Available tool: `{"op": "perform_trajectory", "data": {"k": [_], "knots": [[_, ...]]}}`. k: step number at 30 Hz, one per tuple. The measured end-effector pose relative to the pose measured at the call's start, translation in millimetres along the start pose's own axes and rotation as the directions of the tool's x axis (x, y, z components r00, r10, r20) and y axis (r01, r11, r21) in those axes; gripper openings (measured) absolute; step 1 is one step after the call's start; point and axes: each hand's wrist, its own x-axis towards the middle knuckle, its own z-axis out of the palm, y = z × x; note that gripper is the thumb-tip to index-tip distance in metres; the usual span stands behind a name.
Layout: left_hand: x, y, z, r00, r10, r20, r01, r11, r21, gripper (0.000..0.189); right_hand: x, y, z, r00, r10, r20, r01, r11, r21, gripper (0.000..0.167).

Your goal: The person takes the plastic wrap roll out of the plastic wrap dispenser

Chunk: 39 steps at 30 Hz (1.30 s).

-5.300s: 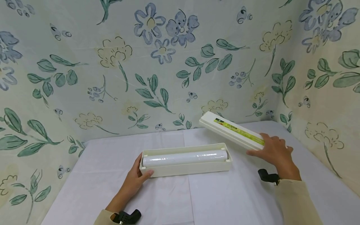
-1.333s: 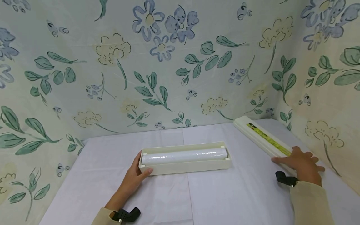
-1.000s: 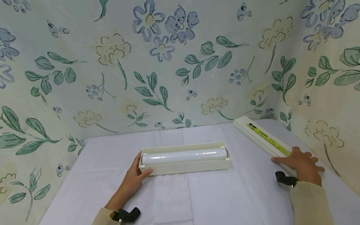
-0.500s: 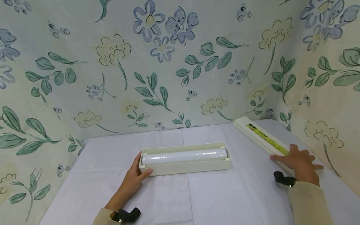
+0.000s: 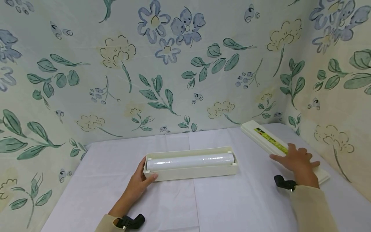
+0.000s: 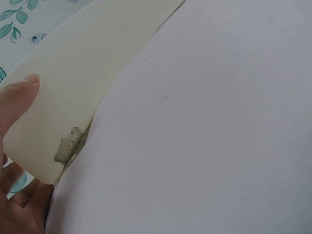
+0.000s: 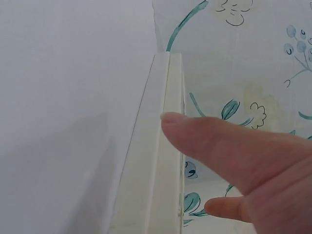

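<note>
A long cream plastic-wrap box [image 5: 191, 174] sits on the cloth in the head view, its top off. Inside lies a shiny white roll of plastic wrap [image 5: 189, 161]. My left hand [image 5: 138, 180] grips the box's left end, thumb on the front wall and fingers behind; the left wrist view shows that thumb [image 6: 19, 100] flat on the wall. To the right, the box's lid [image 5: 261, 137], with a yellow-green label, lies slantwise on the table. Over its near half is my right hand [image 5: 299, 161], fingers spread. In the right wrist view the thumb [image 7: 204, 139] overlaps the lid's edge.
A white cloth [image 5: 162, 206] covers the table. Floral fabric [image 5: 174, 80] hangs behind it and along both sides. In the left wrist view a greyish, rough patch [image 6: 69, 146] marks the box near its lower edge.
My right hand first carried the lid to the right and laid it down. It has since shifted left along the lid, uncovering its near end. The left hand stays on the box.
</note>
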Motion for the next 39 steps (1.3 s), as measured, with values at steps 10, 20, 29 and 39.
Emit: {"op": "perform_trajectory", "data": {"k": [10,20,29,39], "knots": [[1.4,-2.4,-0.3,1.0,0.0,0.005,0.0,1.0,0.003,0.09,-6.5,-26.5,8.8,0.997,-0.067,-0.047,0.065,0.997,-0.045,0.107],[0.2,-1.5,-0.5,1.0,0.001,0.003,-0.001,1.0,0.002,0.09,-13.8,-56.6,12.4,0.963,-0.222,-0.154,0.22,0.975,-0.027,0.094],[0.6,-3.2,-1.0,1.0,0.026,0.01,-0.026,1.0,-0.015,0.088,-19.5,-79.5,17.9,0.906,-0.37,-0.205,0.39,0.918,0.066,0.075],[-4.2,12.1,-1.2,1.0,0.019,0.016,-0.018,1.0,-0.02,0.088,-27.8,-93.6,22.4,0.82,-0.507,-0.264,0.536,0.843,0.044,0.053]]}}
